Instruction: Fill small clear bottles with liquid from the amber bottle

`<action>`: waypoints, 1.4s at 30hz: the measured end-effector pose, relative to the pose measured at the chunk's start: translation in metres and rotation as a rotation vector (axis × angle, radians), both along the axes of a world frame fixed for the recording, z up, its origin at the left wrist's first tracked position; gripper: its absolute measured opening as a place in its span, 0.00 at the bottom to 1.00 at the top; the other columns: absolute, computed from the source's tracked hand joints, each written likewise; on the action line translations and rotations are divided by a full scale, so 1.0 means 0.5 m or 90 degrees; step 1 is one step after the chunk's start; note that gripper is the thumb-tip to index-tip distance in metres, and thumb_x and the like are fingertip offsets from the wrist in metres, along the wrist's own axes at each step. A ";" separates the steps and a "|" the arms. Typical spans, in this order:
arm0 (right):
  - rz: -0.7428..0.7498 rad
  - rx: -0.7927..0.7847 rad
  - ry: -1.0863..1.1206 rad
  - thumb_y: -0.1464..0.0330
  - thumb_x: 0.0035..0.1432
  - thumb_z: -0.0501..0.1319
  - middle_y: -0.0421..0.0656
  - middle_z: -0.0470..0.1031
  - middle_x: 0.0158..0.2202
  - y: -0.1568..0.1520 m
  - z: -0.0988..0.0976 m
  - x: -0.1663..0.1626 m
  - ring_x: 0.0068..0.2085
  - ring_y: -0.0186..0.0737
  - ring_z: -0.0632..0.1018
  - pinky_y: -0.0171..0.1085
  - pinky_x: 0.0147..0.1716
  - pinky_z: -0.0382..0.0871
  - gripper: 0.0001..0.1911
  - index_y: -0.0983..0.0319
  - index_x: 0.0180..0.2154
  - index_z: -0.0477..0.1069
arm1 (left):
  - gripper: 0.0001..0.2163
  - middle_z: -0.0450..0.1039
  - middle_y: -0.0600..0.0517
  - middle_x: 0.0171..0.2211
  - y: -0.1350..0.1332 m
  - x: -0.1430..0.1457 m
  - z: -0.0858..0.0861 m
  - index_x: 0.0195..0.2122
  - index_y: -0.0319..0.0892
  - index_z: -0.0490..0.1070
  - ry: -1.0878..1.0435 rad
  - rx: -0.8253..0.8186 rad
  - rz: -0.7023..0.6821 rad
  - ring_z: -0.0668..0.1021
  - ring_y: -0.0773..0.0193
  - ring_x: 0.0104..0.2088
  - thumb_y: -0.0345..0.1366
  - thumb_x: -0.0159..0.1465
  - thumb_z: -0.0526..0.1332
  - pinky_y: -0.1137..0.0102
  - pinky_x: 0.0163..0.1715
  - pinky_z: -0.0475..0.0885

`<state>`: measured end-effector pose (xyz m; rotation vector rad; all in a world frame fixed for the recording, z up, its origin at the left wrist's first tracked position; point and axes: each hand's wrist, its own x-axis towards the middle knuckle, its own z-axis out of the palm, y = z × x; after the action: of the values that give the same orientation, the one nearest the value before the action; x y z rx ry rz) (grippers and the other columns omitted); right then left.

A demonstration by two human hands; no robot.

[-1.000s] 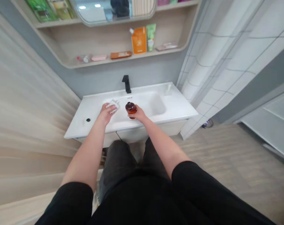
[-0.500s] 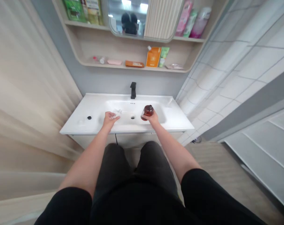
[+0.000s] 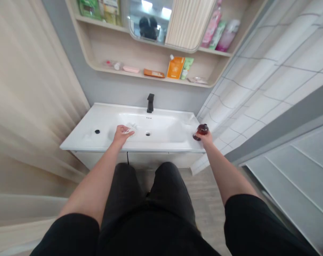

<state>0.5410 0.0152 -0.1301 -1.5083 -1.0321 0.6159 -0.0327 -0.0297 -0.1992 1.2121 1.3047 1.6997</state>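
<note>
My right hand (image 3: 206, 137) is closed around a brown bottle (image 3: 203, 129) with an uncapped-looking dark neck, held at the right end of the white washbasin counter. Whether its base touches the counter I cannot tell. Over the left part of the sink basin (image 3: 167, 129), my left hand (image 3: 121, 136) grips a small clear container (image 3: 130, 129) between thumb and fingers; its outline is faint against the white. A round black cap (image 3: 97, 131) lies on the counter left of that hand.
A black faucet (image 3: 150, 103) stands behind the basin, with a drain (image 3: 148, 134) below it. Above, a wall shelf (image 3: 140, 74) holds an orange pouch (image 3: 175, 67), a green tube (image 3: 186, 67) and several small items. White tiles (image 3: 231, 117) border the right side.
My right hand has carried the brown bottle from over the basin rightward to the counter's end. My left hand stays over the basin with the clear container. The view has shifted slightly.
</note>
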 end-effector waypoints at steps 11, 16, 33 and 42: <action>-0.136 0.115 -0.191 0.51 0.53 0.73 0.62 0.73 0.69 -0.081 -0.033 0.018 0.67 0.64 0.78 0.64 0.65 0.78 0.45 0.61 0.68 0.68 | 0.35 0.78 0.48 0.50 0.002 -0.006 0.006 0.49 0.49 0.71 -0.086 -0.026 -0.024 0.81 0.51 0.53 0.49 0.44 0.84 0.54 0.60 0.74; -0.037 0.239 -0.398 0.53 0.67 0.62 0.58 0.80 0.56 -0.170 -0.057 -0.120 0.63 0.64 0.79 0.64 0.63 0.78 0.22 0.58 0.55 0.77 | 0.35 0.77 0.51 0.47 -0.007 -0.005 0.021 0.45 0.49 0.67 -0.102 -0.009 -0.051 0.80 0.55 0.52 0.44 0.40 0.84 0.58 0.59 0.74; 0.597 -0.066 0.168 0.58 0.38 0.84 0.45 0.82 0.56 -0.044 -0.084 -0.691 0.51 0.49 0.82 0.49 0.51 0.84 0.40 0.54 0.55 0.77 | 0.36 0.83 0.43 0.53 -0.020 0.014 0.046 0.54 0.46 0.85 0.128 -0.114 -0.175 0.81 0.51 0.45 0.41 0.40 0.85 0.52 0.52 0.78; 0.494 -0.031 0.147 0.57 0.36 0.84 0.45 0.80 0.59 -0.025 -0.098 -0.604 0.51 0.48 0.81 0.54 0.59 0.80 0.39 0.52 0.51 0.75 | 0.27 0.85 0.45 0.42 -0.015 -0.023 0.029 0.47 0.45 0.81 -0.056 -0.083 -0.072 0.86 0.50 0.47 0.41 0.44 0.80 0.49 0.58 0.78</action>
<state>0.2388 0.0028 -0.1788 -1.0055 -1.4204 1.3265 -0.0442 -0.0373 -0.1845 1.1032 1.2497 1.5455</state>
